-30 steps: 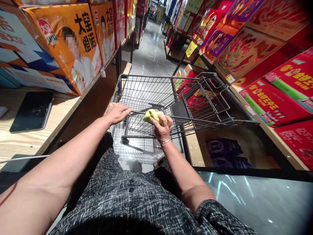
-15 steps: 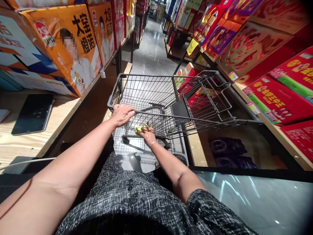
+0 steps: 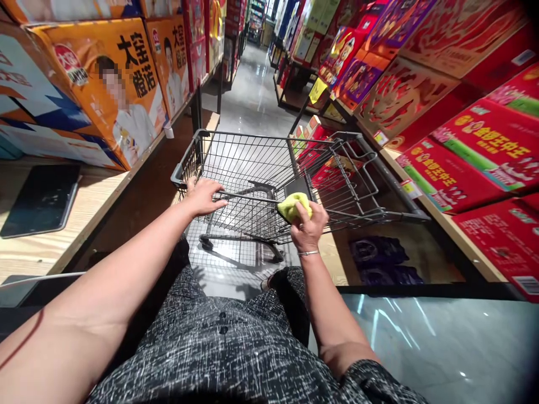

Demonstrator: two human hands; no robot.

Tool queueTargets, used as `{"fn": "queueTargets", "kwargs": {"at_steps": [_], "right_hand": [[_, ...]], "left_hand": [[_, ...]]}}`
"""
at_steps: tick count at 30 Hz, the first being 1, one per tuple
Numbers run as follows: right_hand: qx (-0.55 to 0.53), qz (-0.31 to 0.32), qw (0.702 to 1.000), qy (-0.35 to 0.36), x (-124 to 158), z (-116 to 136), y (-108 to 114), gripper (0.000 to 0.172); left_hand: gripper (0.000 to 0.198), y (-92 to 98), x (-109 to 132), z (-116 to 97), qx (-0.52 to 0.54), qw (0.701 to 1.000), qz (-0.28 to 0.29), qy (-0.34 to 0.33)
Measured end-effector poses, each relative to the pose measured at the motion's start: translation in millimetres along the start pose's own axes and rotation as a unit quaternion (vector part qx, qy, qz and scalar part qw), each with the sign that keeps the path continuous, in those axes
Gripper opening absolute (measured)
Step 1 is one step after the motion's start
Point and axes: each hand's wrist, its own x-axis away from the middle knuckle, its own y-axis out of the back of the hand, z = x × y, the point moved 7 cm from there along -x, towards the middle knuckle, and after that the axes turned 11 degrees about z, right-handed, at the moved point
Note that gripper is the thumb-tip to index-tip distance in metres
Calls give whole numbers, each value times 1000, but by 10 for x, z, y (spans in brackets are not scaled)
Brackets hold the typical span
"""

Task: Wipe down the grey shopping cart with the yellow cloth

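Note:
A dark wire shopping cart (image 3: 248, 151) stands sideways before me, its push handle at the right. My left hand (image 3: 204, 196) rests over the near top rail close to the cart's left corner, fingers wrapped on the rail. My right hand (image 3: 309, 224) pinches a yellow-green cloth (image 3: 293, 206) against the same rail, near its middle. A thin bracelet circles the right wrist.
Orange boxes (image 3: 105, 90) stand on a wooden shelf at the left, with a black tablet (image 3: 42, 199) lying below them. Red boxes (image 3: 484, 146) fill the right shelf. Dark purple packages (image 3: 381, 258) lie low beneath it. A grey-floored aisle (image 3: 248, 73) runs ahead.
My right hand and the cloth have moved right and up, from low on the cart's near side to its top rail. My left hand stays on the rail. The view has shifted slightly.

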Motion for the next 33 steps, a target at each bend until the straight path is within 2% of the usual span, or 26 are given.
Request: {"fn": "queueTargets", "kwargs": {"at_steps": [4,7,9,10,11,13,16,20,22,24,26,28,31,33], "right_hand": [[-21,119,992,24,-202,812,-296,57],[-22,186,979,76,-382,1432,-421,50],[-14,209,972,106,-472,1646,-436,45],[-9,215,970,116,-503,1668,-425,43],[-5,220,968,122,-521,1632,-405,42],[-1,222,967,122,-523,1395,-327,40],[12,199,977,73,-458,708,-87,41],[71,153,986,-11,-257,-325,384,39],[106,117,986,-51,-147,-715,605,36],[126,74,985,-93,-63,-957,742,36],[119,46,984,-121,-32,-1005,739,40],[87,54,988,-112,-69,-834,590,44],[39,106,992,-58,-188,-274,273,49],[22,130,991,-19,-251,141,102,52]], "left_hand": [[53,-105,15,-302,-20,999,-7,-49],[57,-145,39,-323,-28,997,-40,-60],[58,-157,41,-268,-27,996,-50,-67],[56,-154,37,-230,-26,996,-54,-68],[53,-148,32,-190,-25,996,-57,-66],[45,-126,19,-111,-22,996,-61,-57],[38,-88,6,-17,-22,997,-67,-44],[33,-56,-11,54,-28,997,-64,-32],[31,-40,-24,39,-26,998,-62,-12],[34,-21,-37,-56,-24,997,-68,3],[42,-21,-57,-251,-21,997,-70,-9],[54,-65,-85,-504,-17,997,-52,-50],[63,-172,-122,-795,-12,994,-4,-109],[59,-201,-137,-851,-7,992,7,-123]]}}
